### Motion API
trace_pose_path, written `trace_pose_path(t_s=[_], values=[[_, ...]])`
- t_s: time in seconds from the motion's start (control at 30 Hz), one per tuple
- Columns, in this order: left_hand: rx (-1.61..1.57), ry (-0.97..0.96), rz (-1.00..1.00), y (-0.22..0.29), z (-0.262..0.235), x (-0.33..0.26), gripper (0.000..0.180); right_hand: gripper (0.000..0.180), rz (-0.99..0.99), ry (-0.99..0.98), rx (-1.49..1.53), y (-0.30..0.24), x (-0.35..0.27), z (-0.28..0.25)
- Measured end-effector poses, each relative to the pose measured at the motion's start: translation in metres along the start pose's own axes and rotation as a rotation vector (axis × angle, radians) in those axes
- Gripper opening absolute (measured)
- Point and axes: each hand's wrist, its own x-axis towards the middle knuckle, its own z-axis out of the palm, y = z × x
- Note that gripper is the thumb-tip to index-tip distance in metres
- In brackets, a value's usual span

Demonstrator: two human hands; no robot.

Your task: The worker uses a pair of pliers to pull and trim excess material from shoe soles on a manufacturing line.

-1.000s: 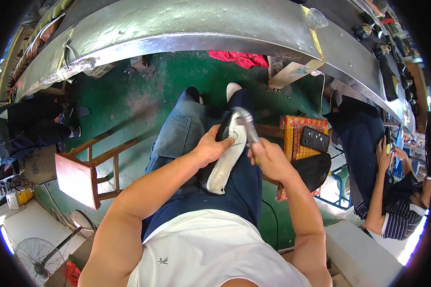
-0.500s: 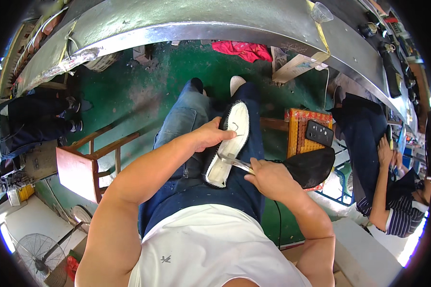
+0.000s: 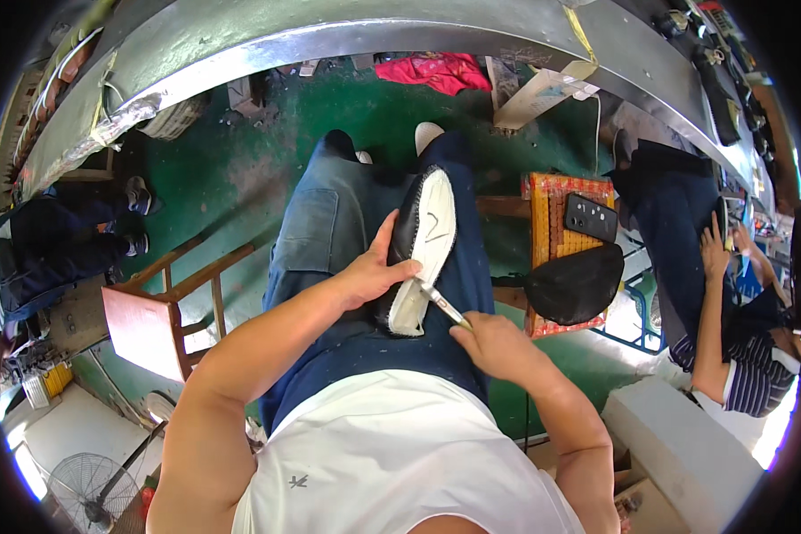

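Observation:
An unfinished black shoe (image 3: 434, 200) rests bottom-up along my thighs, its white underside facing me and bearing a thin dark curved line. My left hand (image 3: 369, 271) grips the shoe from the left, thumb pressed on the white face, index finger stretched along the black side. Closed round a slim, shiny metal tool (image 3: 447, 308) is my right hand (image 3: 498, 345). The tool's far end meets the white underside close to my left thumb; its exact kind I cannot make out.
A metal-edged workbench (image 3: 285, 40) spans the far side. To the right, a low seat (image 3: 547, 191) bears a phone (image 3: 591, 218) and a black pouch (image 3: 575, 285); beyond it a co-worker's arm (image 3: 714, 329) shows. A wooden stool (image 3: 142, 329) stands left, a fan (image 3: 93, 494) lower left.
My left hand has slid nearer along the shoe, its thumb lower on the white face. The tool has swung to a steeper slant, and my right hand has drawn slightly closer to me.

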Motion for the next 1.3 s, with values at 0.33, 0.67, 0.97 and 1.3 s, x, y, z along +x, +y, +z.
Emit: trace_pose_path(t_s=[0.33, 0.67, 0.97, 1.3], values=[[0.641, 0.418, 0.376, -0.040, 0.033, 0.005, 0.096, 0.043, 0.001, -0.303, 0.234, 0.034, -0.004, 0.003], [0.474, 0.077, 0.146, -0.048, 0.023, -0.032, 0.115, 0.051, 0.148, -0.589, 0.767, 0.052, -0.006, -0.037], [0.221, 0.052, 0.163, -0.022, 0.007, -0.031, 0.099, 0.041, -0.053, 0.115, 0.150, 0.003, 0.014, -0.042], [-0.708, -0.300, 0.200, 0.183, -0.031, -0.011, 0.088, 0.036, 0.125, 1.183, -0.553, 0.042, 0.042, -0.330]])
